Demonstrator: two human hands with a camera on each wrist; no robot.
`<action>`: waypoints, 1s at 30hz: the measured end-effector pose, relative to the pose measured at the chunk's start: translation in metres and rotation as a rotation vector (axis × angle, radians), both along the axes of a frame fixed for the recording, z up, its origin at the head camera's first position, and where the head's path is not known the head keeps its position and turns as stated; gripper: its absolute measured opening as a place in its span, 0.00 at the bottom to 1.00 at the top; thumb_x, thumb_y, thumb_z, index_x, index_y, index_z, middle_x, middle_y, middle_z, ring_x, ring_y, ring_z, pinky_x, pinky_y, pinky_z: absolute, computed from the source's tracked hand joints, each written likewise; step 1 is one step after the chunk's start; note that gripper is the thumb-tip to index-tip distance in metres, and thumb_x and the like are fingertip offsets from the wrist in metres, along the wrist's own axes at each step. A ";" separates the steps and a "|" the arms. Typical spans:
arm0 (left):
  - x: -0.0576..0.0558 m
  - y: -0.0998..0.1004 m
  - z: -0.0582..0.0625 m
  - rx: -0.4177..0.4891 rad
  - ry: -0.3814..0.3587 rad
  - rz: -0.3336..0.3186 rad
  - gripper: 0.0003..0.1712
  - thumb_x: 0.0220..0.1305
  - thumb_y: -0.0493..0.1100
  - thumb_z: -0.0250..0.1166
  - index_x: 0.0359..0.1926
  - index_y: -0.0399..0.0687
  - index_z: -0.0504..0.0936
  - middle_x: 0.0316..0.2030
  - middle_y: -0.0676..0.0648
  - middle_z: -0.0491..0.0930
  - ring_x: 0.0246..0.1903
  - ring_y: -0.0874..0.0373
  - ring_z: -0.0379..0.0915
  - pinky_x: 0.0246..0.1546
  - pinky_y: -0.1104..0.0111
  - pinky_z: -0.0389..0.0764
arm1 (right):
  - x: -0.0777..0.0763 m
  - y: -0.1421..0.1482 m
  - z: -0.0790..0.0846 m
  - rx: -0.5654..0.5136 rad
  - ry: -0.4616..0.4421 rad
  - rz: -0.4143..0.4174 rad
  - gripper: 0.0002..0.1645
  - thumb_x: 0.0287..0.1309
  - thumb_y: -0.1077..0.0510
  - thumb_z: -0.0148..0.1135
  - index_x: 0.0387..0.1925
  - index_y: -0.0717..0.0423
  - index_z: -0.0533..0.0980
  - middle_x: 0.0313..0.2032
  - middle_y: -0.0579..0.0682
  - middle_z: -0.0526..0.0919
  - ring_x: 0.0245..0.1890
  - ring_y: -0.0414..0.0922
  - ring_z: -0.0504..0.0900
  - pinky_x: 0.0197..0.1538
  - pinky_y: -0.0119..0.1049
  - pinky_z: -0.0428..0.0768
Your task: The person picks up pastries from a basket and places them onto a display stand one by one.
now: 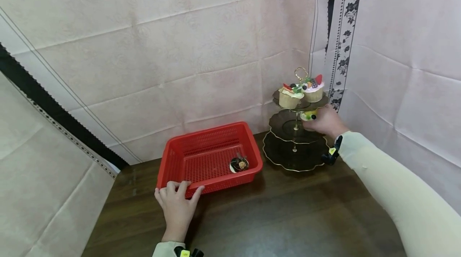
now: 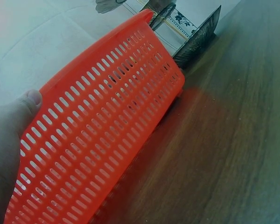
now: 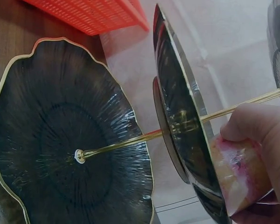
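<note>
My left hand (image 1: 176, 208) grips the near rim of a red plastic basket (image 1: 209, 132), fingertips over the edge and thumb against the slotted outer wall (image 2: 93, 126). Inside the basket lies a small cake with a dark top (image 1: 239, 164). At the right, my right hand (image 1: 328, 121) holds a cupcake (image 3: 238, 170) between the top and middle plates of a three-tier stand (image 1: 295, 157). In the right wrist view, this cupcake is right at the middle plate (image 3: 184, 107). Two fruit-topped cupcakes, one cream (image 1: 289, 97) and one pinkish (image 1: 314, 93), sit on the top plate.
The basket and stand are side by side on a dark wooden table (image 1: 288, 217), close to a pale cloth backdrop (image 1: 201, 49). A gold ring handle (image 1: 301, 73) tops the stand, and a gold rod (image 3: 116, 144) joins its wavy-edged plates.
</note>
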State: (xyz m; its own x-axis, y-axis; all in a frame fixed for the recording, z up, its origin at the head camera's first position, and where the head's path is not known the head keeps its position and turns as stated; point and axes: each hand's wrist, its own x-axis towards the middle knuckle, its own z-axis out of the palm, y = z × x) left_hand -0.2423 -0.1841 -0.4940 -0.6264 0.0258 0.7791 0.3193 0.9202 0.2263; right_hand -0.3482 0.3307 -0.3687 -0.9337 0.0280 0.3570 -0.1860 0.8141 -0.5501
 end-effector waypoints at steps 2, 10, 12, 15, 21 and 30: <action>0.000 0.000 0.000 -0.003 0.003 -0.002 0.25 0.50 0.62 0.77 0.35 0.46 0.84 0.34 0.41 0.69 0.37 0.42 0.65 0.61 0.32 0.48 | -0.001 0.000 -0.001 -0.001 0.016 0.007 0.28 0.50 0.51 0.75 0.43 0.70 0.76 0.27 0.60 0.83 0.24 0.52 0.78 0.28 0.41 0.76; -0.001 0.000 0.000 0.001 0.010 -0.002 0.26 0.50 0.62 0.77 0.35 0.46 0.84 0.33 0.41 0.69 0.37 0.42 0.64 0.61 0.32 0.49 | -0.005 0.000 -0.006 -0.021 0.067 0.052 0.42 0.48 0.54 0.77 0.60 0.71 0.69 0.47 0.69 0.83 0.42 0.57 0.81 0.46 0.51 0.78; -0.001 0.000 0.000 0.002 0.013 -0.004 0.26 0.50 0.63 0.78 0.35 0.46 0.84 0.33 0.42 0.69 0.37 0.41 0.64 0.61 0.32 0.49 | -0.006 0.001 -0.007 0.004 0.066 0.048 0.38 0.50 0.53 0.76 0.55 0.73 0.71 0.39 0.67 0.84 0.37 0.56 0.81 0.41 0.49 0.79; -0.001 0.000 -0.001 0.005 0.016 -0.007 0.27 0.50 0.63 0.78 0.35 0.46 0.84 0.33 0.41 0.68 0.37 0.40 0.64 0.61 0.32 0.49 | -0.007 0.001 -0.008 0.042 0.043 0.036 0.32 0.52 0.49 0.74 0.42 0.74 0.75 0.26 0.60 0.82 0.25 0.51 0.77 0.29 0.44 0.75; 0.000 0.001 0.001 0.003 0.024 -0.004 0.27 0.49 0.62 0.78 0.35 0.45 0.84 0.34 0.41 0.69 0.37 0.41 0.66 0.61 0.31 0.48 | -0.008 0.004 -0.008 0.048 -0.040 0.043 0.28 0.57 0.43 0.71 0.24 0.64 0.74 0.14 0.47 0.72 0.15 0.44 0.70 0.20 0.40 0.68; 0.004 0.002 0.001 0.002 0.006 0.007 0.26 0.49 0.62 0.78 0.35 0.46 0.84 0.34 0.41 0.69 0.38 0.41 0.66 0.62 0.31 0.47 | -0.002 0.005 -0.007 -0.103 0.066 0.122 0.40 0.53 0.55 0.77 0.62 0.68 0.70 0.54 0.67 0.80 0.54 0.60 0.79 0.59 0.56 0.74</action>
State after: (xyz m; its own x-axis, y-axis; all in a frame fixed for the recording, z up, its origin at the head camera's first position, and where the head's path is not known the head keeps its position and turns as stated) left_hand -0.2381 -0.1817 -0.4928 -0.6220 0.0194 0.7828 0.3141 0.9219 0.2267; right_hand -0.3498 0.3362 -0.3754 -0.9071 -0.0448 0.4185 -0.3186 0.7229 -0.6132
